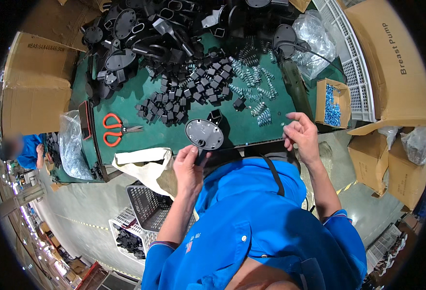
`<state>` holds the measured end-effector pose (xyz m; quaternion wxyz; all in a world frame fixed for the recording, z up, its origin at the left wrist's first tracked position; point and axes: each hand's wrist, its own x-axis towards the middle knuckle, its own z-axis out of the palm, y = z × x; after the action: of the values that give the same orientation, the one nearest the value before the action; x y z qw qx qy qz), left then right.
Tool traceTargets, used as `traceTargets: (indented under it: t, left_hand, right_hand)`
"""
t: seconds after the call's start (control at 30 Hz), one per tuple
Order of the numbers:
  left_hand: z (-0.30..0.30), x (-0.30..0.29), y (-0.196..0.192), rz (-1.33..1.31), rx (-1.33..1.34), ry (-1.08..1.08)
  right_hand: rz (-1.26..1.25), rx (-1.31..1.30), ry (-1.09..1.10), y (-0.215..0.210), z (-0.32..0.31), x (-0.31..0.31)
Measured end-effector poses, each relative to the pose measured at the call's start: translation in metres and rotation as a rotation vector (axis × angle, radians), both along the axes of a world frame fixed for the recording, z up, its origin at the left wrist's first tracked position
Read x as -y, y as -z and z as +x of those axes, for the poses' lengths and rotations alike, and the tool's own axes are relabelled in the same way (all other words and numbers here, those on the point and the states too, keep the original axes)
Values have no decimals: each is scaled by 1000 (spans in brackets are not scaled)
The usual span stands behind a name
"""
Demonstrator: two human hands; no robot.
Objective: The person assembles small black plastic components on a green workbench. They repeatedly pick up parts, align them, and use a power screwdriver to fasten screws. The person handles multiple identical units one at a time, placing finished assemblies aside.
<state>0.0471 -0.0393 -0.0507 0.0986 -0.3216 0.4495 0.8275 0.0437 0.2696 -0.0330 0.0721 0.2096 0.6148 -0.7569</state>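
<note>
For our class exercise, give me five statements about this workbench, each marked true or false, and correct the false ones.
1. The left hand holds a black oval-faced part. True.
2. Both hands grasp that part. False: the right hand is apart from it.
3. The scissors lie on the green tabletop. True.
4. The scissors are blue-handled. False: their handles are orange.
5. Small blue pieces lie in an open cardboard box. True.
</note>
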Motion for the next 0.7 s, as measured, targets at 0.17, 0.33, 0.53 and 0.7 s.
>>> traceTargets:
  t: [0.17, 0.33, 0.53, 0.7]
  left_hand:
    - [1, -39, -2, -396, -86, 260]
    - [-2, -37, -4, -671, -210, 430]
    - [1, -29, -1, -970, -221, 647]
    - [-19, -20, -40, -1453, -444, 939]
  right_hand:
    - [84, -127, -115, 3, -20, 24]
    - [622, -518, -210, 2, -55, 66]
    - [1233, -545, -418, 10, -72, 93]
    - [1221, -590, -553, 7, -88, 94]
